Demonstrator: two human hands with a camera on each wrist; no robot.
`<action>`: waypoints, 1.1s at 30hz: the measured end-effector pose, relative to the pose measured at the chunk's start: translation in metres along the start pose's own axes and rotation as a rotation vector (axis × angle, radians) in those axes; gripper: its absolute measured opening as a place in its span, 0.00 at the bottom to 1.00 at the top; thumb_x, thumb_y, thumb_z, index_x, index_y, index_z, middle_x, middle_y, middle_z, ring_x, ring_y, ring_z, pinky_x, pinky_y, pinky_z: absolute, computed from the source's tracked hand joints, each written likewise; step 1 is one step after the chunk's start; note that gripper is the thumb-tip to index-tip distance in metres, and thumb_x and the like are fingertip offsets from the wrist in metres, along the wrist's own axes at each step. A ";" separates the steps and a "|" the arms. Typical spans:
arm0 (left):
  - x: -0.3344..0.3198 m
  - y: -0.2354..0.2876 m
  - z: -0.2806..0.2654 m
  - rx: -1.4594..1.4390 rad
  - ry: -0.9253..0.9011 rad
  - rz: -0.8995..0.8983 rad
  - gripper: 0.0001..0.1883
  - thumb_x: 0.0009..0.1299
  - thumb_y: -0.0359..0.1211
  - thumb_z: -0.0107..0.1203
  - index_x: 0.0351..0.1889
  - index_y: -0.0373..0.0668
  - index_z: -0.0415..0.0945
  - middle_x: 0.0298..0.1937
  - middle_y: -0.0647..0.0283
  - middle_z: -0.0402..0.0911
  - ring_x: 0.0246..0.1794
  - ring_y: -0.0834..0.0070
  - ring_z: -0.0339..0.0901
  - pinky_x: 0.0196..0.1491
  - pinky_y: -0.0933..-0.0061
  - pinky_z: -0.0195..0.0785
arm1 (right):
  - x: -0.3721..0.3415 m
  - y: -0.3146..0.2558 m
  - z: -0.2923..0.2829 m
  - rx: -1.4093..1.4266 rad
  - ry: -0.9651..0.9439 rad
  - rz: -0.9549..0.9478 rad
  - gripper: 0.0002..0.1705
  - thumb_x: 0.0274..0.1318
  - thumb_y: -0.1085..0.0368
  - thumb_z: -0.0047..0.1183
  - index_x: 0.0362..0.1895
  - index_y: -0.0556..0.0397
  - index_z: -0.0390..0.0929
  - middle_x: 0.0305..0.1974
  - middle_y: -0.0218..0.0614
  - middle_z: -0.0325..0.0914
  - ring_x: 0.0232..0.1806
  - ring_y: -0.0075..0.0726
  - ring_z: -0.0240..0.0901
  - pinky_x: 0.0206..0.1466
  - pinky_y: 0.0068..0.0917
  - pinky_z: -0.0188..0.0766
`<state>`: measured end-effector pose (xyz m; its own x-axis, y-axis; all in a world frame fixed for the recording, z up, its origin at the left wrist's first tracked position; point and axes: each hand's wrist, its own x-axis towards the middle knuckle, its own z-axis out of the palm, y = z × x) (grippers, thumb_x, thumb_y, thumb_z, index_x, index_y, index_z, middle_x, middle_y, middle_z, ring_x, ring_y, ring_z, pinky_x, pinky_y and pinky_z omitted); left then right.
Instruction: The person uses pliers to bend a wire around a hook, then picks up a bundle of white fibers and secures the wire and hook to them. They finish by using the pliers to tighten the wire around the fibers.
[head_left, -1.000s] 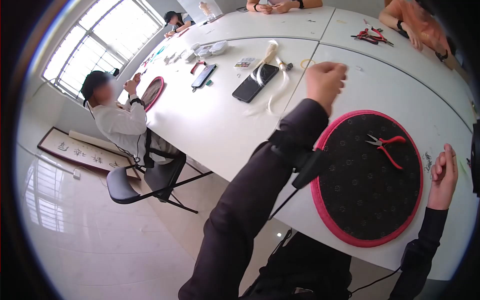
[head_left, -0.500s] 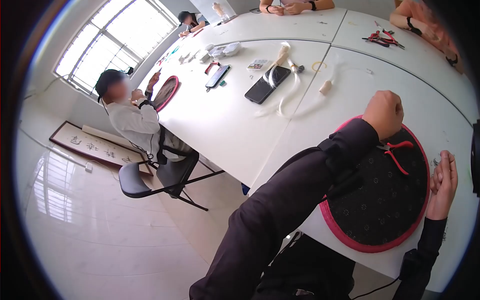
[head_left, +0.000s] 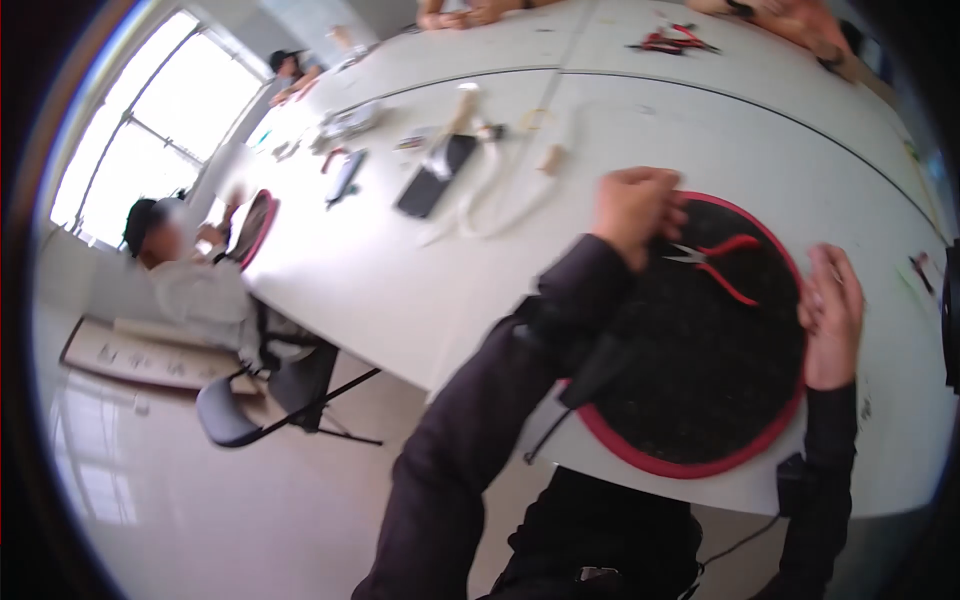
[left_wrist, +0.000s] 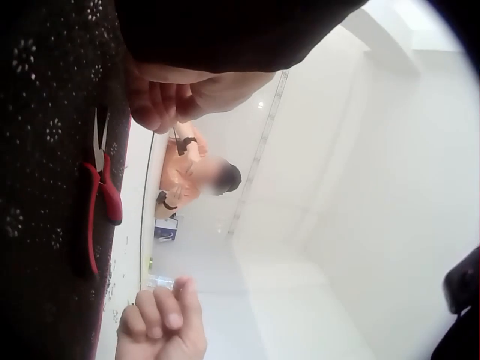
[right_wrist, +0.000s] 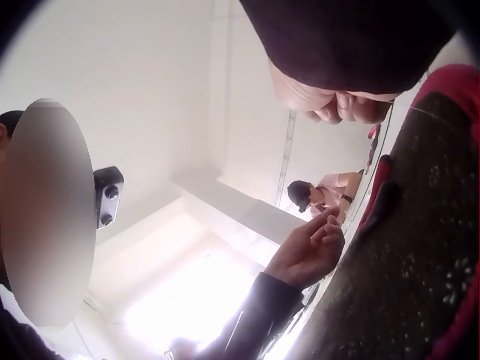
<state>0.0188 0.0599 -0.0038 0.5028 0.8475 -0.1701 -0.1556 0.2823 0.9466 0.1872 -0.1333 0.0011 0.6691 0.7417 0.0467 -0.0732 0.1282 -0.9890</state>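
Observation:
My left hand [head_left: 640,215] is above the upper-left rim of a round black mat [head_left: 700,380] with a red edge. Its fingers are curled, and thumb and index finger come together in the right wrist view. My right hand [head_left: 835,315] is at the mat's right edge, fingers bent in the left wrist view. I cannot tell whether either hand pinches something thin. Red-handled pliers [head_left: 715,262] lie on the mat between the hands, jaws apart and pointing toward the left hand. Beyond the left hand lies a bundle of white strands with a tan wrapped end [head_left: 550,158].
A black phone [head_left: 437,176] lies farther left with more pale strands across it. Another phone [head_left: 346,178] and clear boxes [head_left: 350,118] are beyond. More red-handled pliers [head_left: 675,40] are at the far side. Other people sit around the white table [head_left: 480,320]; a folding chair [head_left: 290,395] stands at left.
The left hand has come back from the wrapped strand bundle, now uncovered on the table, to the mat. The right hand has moved in to the mat's edge. The head view has shifted.

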 end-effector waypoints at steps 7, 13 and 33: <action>0.002 0.005 -0.019 0.078 -0.011 -0.059 0.12 0.74 0.32 0.59 0.47 0.31 0.80 0.33 0.62 0.80 0.27 0.77 0.78 0.27 0.76 0.74 | 0.002 -0.007 0.005 -0.007 -0.038 0.047 0.11 0.69 0.56 0.58 0.43 0.50 0.77 0.22 0.15 0.60 0.21 0.07 0.50 0.22 0.13 0.46; 0.001 0.004 -0.012 0.035 0.048 -0.082 0.14 0.75 0.34 0.58 0.48 0.31 0.79 0.35 0.60 0.81 0.28 0.76 0.79 0.30 0.76 0.75 | 0.001 -0.009 0.006 -0.027 -0.061 0.057 0.10 0.69 0.57 0.57 0.42 0.50 0.77 0.21 0.14 0.59 0.21 0.08 0.49 0.22 0.13 0.46; -0.021 0.008 -0.003 1.208 -0.222 0.941 0.09 0.67 0.31 0.63 0.43 0.41 0.85 0.37 0.57 0.80 0.45 0.61 0.77 0.50 0.63 0.71 | -0.002 0.005 0.012 -0.345 -0.306 -0.011 0.10 0.65 0.65 0.60 0.36 0.62 0.79 0.18 0.17 0.64 0.20 0.09 0.53 0.23 0.19 0.50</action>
<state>0.0048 0.0459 0.0070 0.7497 0.3924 0.5328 0.2236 -0.9081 0.3541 0.1765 -0.1267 -0.0025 0.4156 0.9084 0.0453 0.2180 -0.0512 -0.9746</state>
